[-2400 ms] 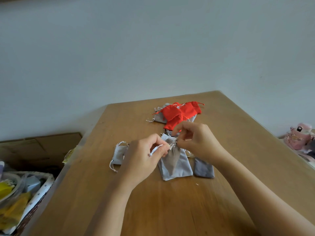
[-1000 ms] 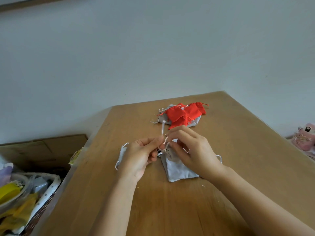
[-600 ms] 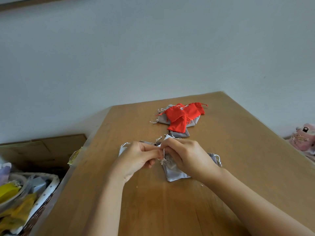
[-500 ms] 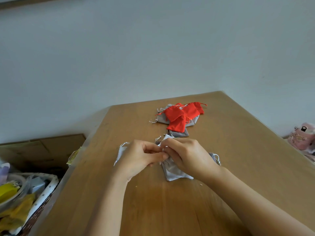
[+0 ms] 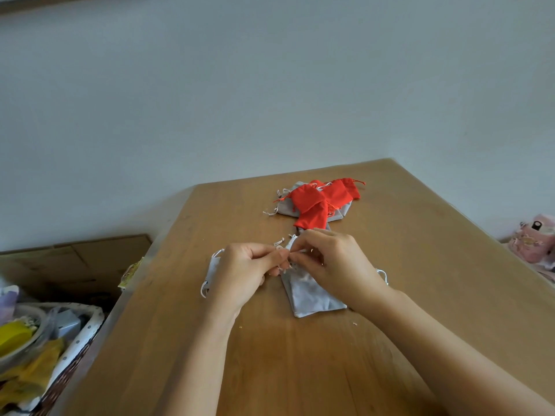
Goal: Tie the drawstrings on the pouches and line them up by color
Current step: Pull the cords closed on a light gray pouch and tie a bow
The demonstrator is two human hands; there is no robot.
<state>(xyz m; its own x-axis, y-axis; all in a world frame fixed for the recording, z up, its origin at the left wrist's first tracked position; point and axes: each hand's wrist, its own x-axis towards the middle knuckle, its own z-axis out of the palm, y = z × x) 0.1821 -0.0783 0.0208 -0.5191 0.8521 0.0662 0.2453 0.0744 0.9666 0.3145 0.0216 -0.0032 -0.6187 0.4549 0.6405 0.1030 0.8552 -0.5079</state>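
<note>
tying step is in hand, judging by the grip: both hands are working at the mouth of a grey pouch [image 5: 312,295] lying flat on the table [image 5: 300,370], btwn the wrists. left hand [image 5: 243,271] is pinching the white cord [image 5: 285,250] w/ thumb and forefinger, other fingers curled in. right hand [image 5: 333,265] is pinching the same cord from the other side, fingertips nearly touching the left's. can't tell if the knot is closed yet, fingers are hiding it.

a second grey pouch [image 5: 211,271] is lying partly under the left hand, its cord loop poking out. red pouches [image 5: 318,202] are sitting in a mixed heap w/ more grey ones farther back, well apart from the hands, so lining up by color isn't done.

next move prob calls for pulling the cord ends apart to snug the knot w/o dragging the pouch, then setting it beside the other grey one.
</note>
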